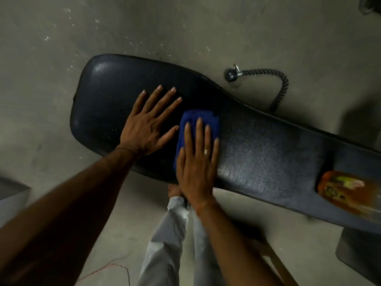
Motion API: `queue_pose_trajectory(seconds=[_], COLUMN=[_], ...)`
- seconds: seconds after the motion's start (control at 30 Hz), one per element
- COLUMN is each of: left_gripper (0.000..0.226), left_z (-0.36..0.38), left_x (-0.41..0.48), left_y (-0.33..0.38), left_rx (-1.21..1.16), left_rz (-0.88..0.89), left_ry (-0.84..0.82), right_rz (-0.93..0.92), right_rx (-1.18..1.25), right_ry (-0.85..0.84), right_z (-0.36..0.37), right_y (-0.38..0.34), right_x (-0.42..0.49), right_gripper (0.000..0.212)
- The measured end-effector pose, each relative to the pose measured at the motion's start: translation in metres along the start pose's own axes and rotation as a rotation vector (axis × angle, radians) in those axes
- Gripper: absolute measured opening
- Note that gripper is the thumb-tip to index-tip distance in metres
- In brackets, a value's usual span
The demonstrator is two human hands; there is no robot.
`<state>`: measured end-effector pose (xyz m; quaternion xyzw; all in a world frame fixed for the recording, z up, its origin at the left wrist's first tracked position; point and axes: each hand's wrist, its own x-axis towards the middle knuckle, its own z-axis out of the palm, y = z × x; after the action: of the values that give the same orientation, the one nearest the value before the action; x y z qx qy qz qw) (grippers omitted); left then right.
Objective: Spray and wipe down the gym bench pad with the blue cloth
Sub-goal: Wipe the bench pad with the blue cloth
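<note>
The black gym bench pad (pixel 257 153) runs from the upper left to the lower right. A folded blue cloth (pixel 196 122) lies on its middle. My right hand (pixel 198 162) presses flat on the cloth, fingers stretched over it, a ring on one finger. My left hand (pixel 147 124) rests flat on the bare pad just left of the cloth, fingers spread, holding nothing. An orange spray bottle (pixel 348 191) lies on its side on the pad's right end, blurred.
A black rope handle with a ball end (pixel 268 79) lies on the concrete floor behind the bench. My grey trouser legs (pixel 175 240) stand in front of the pad. A dark block (pixel 358 254) sits under the bench at the right.
</note>
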<state>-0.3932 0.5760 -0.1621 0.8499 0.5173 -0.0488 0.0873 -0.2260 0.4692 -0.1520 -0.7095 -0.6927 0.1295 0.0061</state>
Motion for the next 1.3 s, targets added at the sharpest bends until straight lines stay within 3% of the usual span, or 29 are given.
queue_pose_trajectory(seconds=[0.1,0.23,0.37,0.67,0.8,0.97,1.07,1.2,1.3], left_gripper=[0.073,0.073,0.073,0.072,0.07,0.071,0.071,0.071,0.071], left_z=[-0.001,0.002,0.005,-0.006,-0.006,-0.003,-0.003,-0.005,-0.003], left_x=[0.001,0.001,0.004,-0.004,-0.024,-0.025,-0.026,-0.026,-0.026], left_y=[0.001,-0.003,-0.002,-0.033,-0.093,-0.093,-0.096,-0.095,-0.097], left_rx=[-0.006,-0.012,-0.011,-0.014,-0.028,-0.05,-0.055,-0.078,-0.084], left_rz=[-0.002,0.01,0.008,0.103,-0.12,-0.111,-0.122,-0.122,-0.118], left_ry=[-0.008,-0.014,-0.017,-0.027,0.041,0.064,0.057,0.057,0.067], right_rz=[-0.075,-0.045,0.052,0.067,0.105,0.247,0.252,0.094,0.005], right_rx=[0.005,0.037,0.039,0.012,0.013,-0.03,-0.025,-0.045,-0.058], right_ry=[-0.02,0.072,0.049,-0.025,0.053,0.16,0.125,-0.008,-0.038], right_z=[0.008,-0.003,-0.015,0.014,0.004,-0.002,0.003,0.02,0.016], right_y=[0.008,0.017,0.012,-0.032,-0.034,-0.045,-0.062,-0.098,-0.086], right_x=[-0.025,0.083,0.152,-0.022,0.03,0.132,0.095,-0.014,0.014], right_gripper=[0.061,0.063,0.066,0.07,0.055,0.063,0.065,0.077,0.073])
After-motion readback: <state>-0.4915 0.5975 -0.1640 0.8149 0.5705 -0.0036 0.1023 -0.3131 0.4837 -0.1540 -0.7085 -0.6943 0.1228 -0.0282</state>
